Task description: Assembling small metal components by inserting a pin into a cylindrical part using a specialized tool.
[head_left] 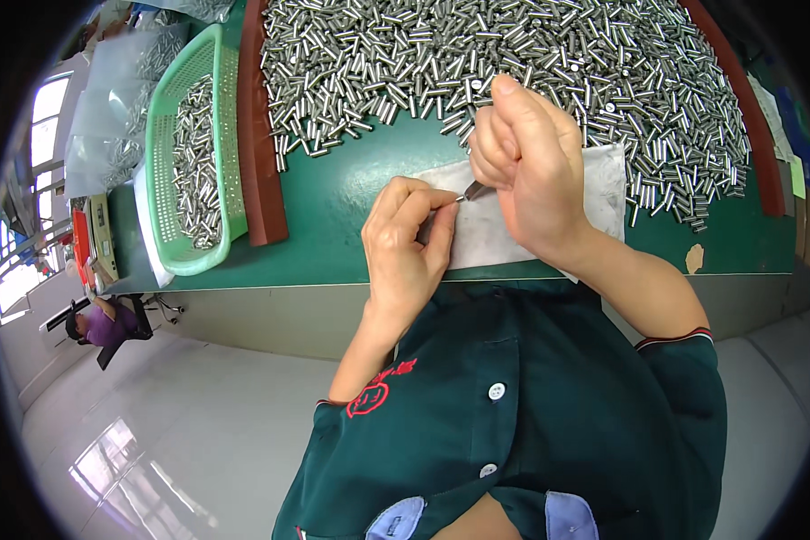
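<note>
My left hand [403, 236] pinches a small metal pin [460, 198] between thumb and forefinger. Only the pin's end shows past the fingertips. Wrapped in a fist, my right hand [533, 162] grips a dark tool with a narrow tip [477, 190]; its handle is hidden in the palm, so I cannot tell its exact kind. The tip is right at the pin's end, and whether they touch is too small to tell. Both hands are over a greyish-white cloth [600, 193] on the green tabletop [333, 207]. Beyond it spreads a large heap of shiny metal pins [504, 54].
Dark red rails [263, 162] border the heap on both sides. A green plastic basket [159, 171] of pins stands left, near clear plastic bags [108, 112] of more pins. A brown scrap [694, 259] lies at the right. Another person [108, 324] sits far left.
</note>
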`<action>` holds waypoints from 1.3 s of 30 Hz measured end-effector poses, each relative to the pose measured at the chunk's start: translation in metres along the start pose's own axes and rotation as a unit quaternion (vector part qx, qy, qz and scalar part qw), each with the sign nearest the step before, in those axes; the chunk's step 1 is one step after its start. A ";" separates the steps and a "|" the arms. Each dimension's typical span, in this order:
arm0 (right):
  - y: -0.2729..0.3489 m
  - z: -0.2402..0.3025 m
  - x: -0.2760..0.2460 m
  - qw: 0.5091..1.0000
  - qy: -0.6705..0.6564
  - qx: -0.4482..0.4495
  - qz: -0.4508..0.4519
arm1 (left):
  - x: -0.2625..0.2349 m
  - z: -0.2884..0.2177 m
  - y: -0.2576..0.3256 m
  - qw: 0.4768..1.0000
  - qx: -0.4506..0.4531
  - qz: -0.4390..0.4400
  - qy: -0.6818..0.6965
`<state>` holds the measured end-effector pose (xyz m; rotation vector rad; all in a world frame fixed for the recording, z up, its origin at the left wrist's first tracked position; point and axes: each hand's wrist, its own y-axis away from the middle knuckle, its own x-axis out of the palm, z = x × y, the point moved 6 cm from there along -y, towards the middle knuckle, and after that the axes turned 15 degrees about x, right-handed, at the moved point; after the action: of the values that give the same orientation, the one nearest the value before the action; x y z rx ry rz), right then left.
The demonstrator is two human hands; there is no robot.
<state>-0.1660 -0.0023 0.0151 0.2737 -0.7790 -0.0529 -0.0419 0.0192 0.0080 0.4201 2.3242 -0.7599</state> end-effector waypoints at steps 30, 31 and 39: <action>0.007 -0.004 0.004 0.991 0.121 -0.054 -0.028 | -0.002 0.000 -0.004 0.999 0.004 -0.031 0.032; 0.007 -0.005 0.004 0.991 0.123 -0.053 -0.027 | -0.002 0.000 -0.005 0.999 0.010 -0.032 0.031; 0.000 -0.002 0.004 0.995 0.087 -0.017 -0.035 | -0.001 0.001 -0.002 0.999 -0.008 -0.024 0.032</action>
<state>-0.1615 -0.0024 0.0169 0.2700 -0.5957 -0.1070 -0.0415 0.0164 0.0089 0.3889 2.4068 -0.7603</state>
